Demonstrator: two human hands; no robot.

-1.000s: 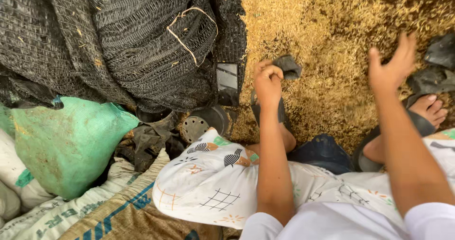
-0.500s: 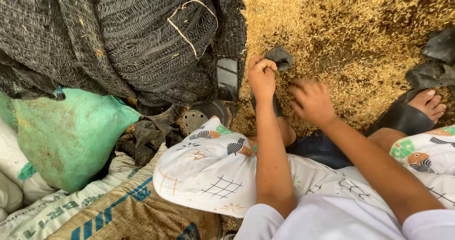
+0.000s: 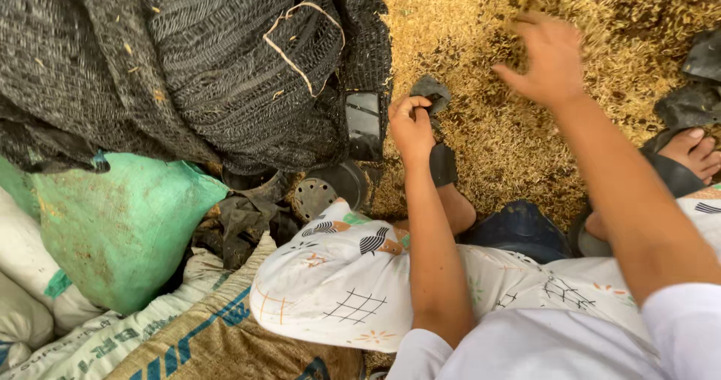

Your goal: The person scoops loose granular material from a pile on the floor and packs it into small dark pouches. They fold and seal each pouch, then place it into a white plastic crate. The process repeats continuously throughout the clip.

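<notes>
My left hand [image 3: 411, 125] is closed on a small black soft plastic pot [image 3: 431, 91] that it holds low over a bed of yellow-brown rice husk [image 3: 458, 27]. My right hand [image 3: 547, 58] hovers over the husk farther out, fingers spread and curled, blurred; I cannot tell whether it holds husk. My knees in white patterned trousers [image 3: 338, 282] fill the lower middle. My feet in dark sandals [image 3: 680, 162] rest on the husk.
A heap of black netting [image 3: 188, 64] lies at the upper left. Below it are a green sack [image 3: 120, 222], white woven sacks [image 3: 98, 335], black plastic pots [image 3: 330, 188] and a dark blue pot [image 3: 522, 230]. More crumpled black pots [image 3: 695, 87] lie at the right edge.
My right hand has swung away from my left hand, out over the husk to the upper right. My left hand has stayed put, gripping the black pot.
</notes>
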